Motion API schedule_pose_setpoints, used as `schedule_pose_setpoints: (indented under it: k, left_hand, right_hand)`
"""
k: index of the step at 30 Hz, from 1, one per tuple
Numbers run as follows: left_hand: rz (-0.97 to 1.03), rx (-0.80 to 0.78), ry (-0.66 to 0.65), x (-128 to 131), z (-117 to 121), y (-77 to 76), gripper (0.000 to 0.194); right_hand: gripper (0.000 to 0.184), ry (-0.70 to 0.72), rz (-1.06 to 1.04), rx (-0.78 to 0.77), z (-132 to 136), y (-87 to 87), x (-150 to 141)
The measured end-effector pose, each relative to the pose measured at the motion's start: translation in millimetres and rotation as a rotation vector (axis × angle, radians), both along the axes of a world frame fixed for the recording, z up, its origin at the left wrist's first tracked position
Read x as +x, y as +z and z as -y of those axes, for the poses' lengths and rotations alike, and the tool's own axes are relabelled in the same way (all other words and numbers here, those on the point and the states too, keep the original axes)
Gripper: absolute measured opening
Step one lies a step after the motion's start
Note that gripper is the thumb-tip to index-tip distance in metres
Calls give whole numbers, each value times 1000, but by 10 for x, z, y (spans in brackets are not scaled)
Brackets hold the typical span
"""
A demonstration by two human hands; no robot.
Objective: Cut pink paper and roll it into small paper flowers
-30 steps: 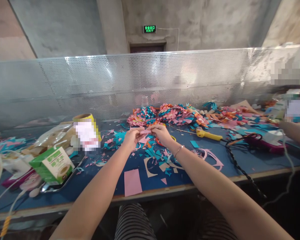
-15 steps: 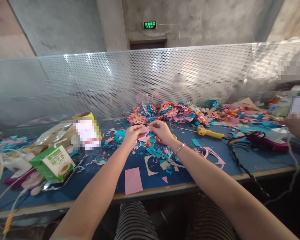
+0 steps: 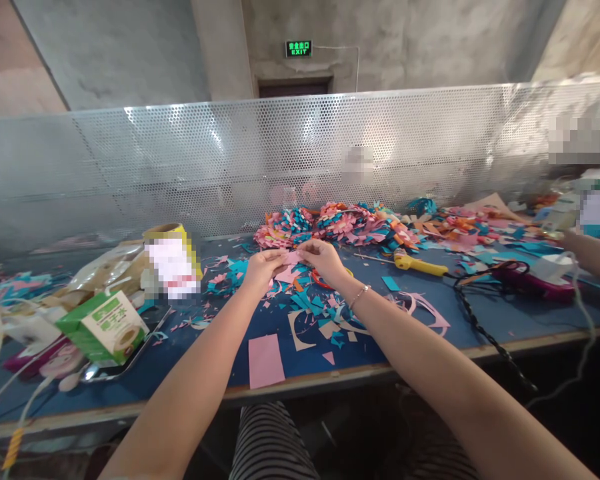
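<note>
Both hands meet over the middle of the table, fingertips nearly touching. Between them is a small pink paper piece (image 3: 293, 257). My left hand (image 3: 265, 268) is closed in a pinch on its left side, and my right hand (image 3: 322, 259) pinches its right side. The piece's exact shape is partly hidden by the fingers. Pink and blue paper scraps (image 3: 307, 303) lie below and around the hands. Scissors with red and yellow handles (image 3: 325, 280) seem to lie partly under my right hand. A flat pink paper sheet (image 3: 266, 360) rests near the table's front edge.
Behind the hands are piled paper flowers (image 3: 340, 225). A yellow glue gun (image 3: 420, 265) with a dark cord lies to the right, before a purple power strip (image 3: 537, 280). At left stand a green carton (image 3: 105, 327) and a yellow tape roll (image 3: 193, 250). Another person's arm (image 3: 593, 257) reaches in at far right.
The hands stay almost in place, still pinching the pink paper piece. The whole view has shifted slightly, and the other person's arm at far right has moved a little.
</note>
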State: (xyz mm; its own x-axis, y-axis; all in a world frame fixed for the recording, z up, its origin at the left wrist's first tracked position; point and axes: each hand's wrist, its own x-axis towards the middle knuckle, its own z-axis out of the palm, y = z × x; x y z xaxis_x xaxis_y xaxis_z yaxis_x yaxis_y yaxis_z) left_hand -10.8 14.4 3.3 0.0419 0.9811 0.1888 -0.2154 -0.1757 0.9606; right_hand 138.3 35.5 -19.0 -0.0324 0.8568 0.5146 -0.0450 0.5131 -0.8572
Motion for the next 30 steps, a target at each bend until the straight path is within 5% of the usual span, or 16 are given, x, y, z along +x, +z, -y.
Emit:
schedule_pose_setpoints:
  k: [30]
  left_hand:
    - [-215,152,46,-30,-82,-65,15]
  right_hand:
    - [19,-47,13,-2,-13,46,46]
